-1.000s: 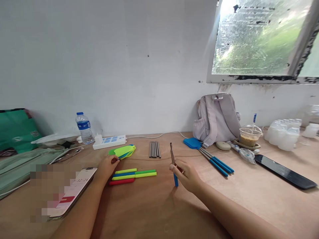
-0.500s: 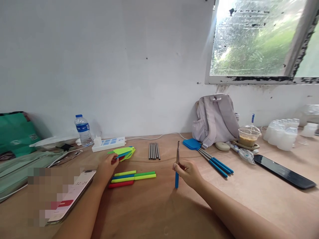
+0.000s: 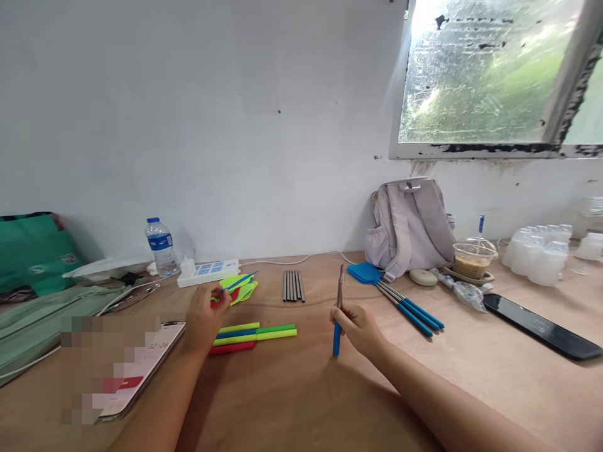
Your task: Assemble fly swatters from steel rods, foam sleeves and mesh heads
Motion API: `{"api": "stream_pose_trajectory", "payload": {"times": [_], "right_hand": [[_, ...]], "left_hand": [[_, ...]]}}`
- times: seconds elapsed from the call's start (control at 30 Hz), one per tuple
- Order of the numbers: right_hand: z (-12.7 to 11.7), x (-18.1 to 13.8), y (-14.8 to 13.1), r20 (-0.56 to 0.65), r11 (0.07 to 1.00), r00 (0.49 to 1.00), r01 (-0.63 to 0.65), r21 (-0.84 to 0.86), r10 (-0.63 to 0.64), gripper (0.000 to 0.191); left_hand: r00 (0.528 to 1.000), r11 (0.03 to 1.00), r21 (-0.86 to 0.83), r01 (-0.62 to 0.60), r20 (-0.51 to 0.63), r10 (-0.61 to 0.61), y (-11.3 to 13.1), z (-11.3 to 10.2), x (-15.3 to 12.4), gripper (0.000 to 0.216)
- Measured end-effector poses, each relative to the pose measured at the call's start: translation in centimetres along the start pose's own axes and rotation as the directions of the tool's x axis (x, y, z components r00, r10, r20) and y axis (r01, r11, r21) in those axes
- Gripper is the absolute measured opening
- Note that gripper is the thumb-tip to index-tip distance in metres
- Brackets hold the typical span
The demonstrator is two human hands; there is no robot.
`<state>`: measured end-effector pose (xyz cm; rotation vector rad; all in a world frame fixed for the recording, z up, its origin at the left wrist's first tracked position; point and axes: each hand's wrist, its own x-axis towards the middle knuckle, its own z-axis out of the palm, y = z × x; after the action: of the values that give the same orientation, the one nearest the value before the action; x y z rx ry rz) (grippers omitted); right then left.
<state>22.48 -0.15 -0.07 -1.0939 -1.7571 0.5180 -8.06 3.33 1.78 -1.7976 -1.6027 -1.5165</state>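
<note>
Plywood makes up the long bench (image 3: 301, 402), pale brown and set hard against a white painted wall, with a peeling-framed window (image 3: 490, 75) at the upper right letting in green daylight. Near the middle, the right hand (image 3: 358, 326) is closed around a blue-handled metal rod (image 3: 337, 311), fingers wrapped at mid-length — it stands nearly upright, its blue end touching the wood. Further left, the left hand (image 3: 203, 314) pinches a blue flat head (image 3: 238, 282) between thumb and fingertips, lifting it just above the stack of green and yellow flat heads (image 3: 244, 290). Just near of that stack lie coloured handle sleeves (image 3: 254, 334) — yellow, blue, green, red — side by side. Bare steel rods (image 3: 293, 285) rest in a tight row between the two hands, farther back. Right of them sit finished blue spatulas (image 3: 396, 295), a grey backpack (image 3: 409, 223) against the wall, an iced drink cup (image 3: 472, 257) and a dark phone (image 3: 541, 326). At far left stand a water bottle (image 3: 161, 248) and a power strip (image 3: 208, 272); a second phone (image 3: 141, 364) lies near the left forearm.
</note>
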Motion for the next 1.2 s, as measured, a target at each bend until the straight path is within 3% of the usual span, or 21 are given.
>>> {"api": "stream_pose_trajectory", "payload": {"times": [0.1, 0.17, 0.23, 0.3, 0.4, 0.47, 0.53, 0.67, 0.77, 1.03, 1.2], "right_hand": [[0.1, 0.1, 0.2, 0.011, 0.997, 1.000, -0.015, 0.071, 0.014, 0.028], [0.2, 0.2, 0.3, 0.025, 0.997, 1.000, -0.012, 0.078, 0.011, 0.029], [0.3, 0.2, 0.2, 0.056, 0.999, 0.998, 0.004, 0.047, -0.007, 0.030], [0.3, 0.1, 0.0, 0.113, 0.999, 0.993, 0.037, -0.023, -0.034, 0.030], [0.4, -0.3, -0.8, 0.204, 0.984, 0.977, 0.101, -0.147, -0.070, 0.030], [0.5, -0.6, -1.3, 0.250, 0.971, 0.965, 0.129, -0.202, -0.076, 0.027], [0.6, -0.9, -1.7, 0.286, 0.961, 0.956, 0.144, -0.237, -0.072, 0.024], [0.6, -1.1, -2.1, 0.318, 0.947, 0.945, 0.166, -0.276, -0.073, 0.025], [0.6, -1.1, -2.0, 0.323, 0.944, 0.943, 0.171, -0.281, -0.074, 0.025], [0.6, -1.0, -1.6, 0.293, 0.955, 0.952, 0.160, -0.248, -0.084, 0.024], [0.6, -1.1, -2.1, 0.324, 0.933, 0.942, 0.195, -0.301, -0.093, 0.023]], "left_hand": [[0.970, 0.942, -0.274, 0.193, -0.091, -0.226, 1.3, 0.3, 0.0, 0.020], [0.896, 0.766, -0.559, 0.318, -0.088, -0.436, 1.9, 0.9, 0.0, 0.019], [0.799, 0.519, -0.749, 0.411, 0.023, -0.600, 2.3, 1.8, 0.0, 0.012], [0.706, 0.312, -0.806, 0.503, 0.174, -0.687, 2.8, 2.7, -0.2, 0.005], [0.565, 0.064, -0.809, 0.584, 0.349, -0.747, 3.8, 3.4, -0.7, 0.008], [0.506, -0.045, -0.808, 0.588, 0.410, -0.759, 4.5, 3.5, -1.2, 0.011], [0.496, -0.059, -0.798, 0.600, 0.429, -0.755, 4.9, 3.6, -1.7, 0.013], [0.541, 0.053, -0.748, 0.661, 0.427, -0.724, 4.5, 4.0, -2.3, 0.013], [0.547, 0.090, -0.717, 0.691, 0.438, -0.714, 4.1, 4.3, -2.5, 0.014], [0.423, -0.071, -0.749, 0.659, 0.447, -0.788, 4.9, 4.1, -2.3, 0.020], [0.479, 0.005, -0.727, 0.687, 0.447, -0.756, 4.6, 4.1, -2.3, 0.019]]}}
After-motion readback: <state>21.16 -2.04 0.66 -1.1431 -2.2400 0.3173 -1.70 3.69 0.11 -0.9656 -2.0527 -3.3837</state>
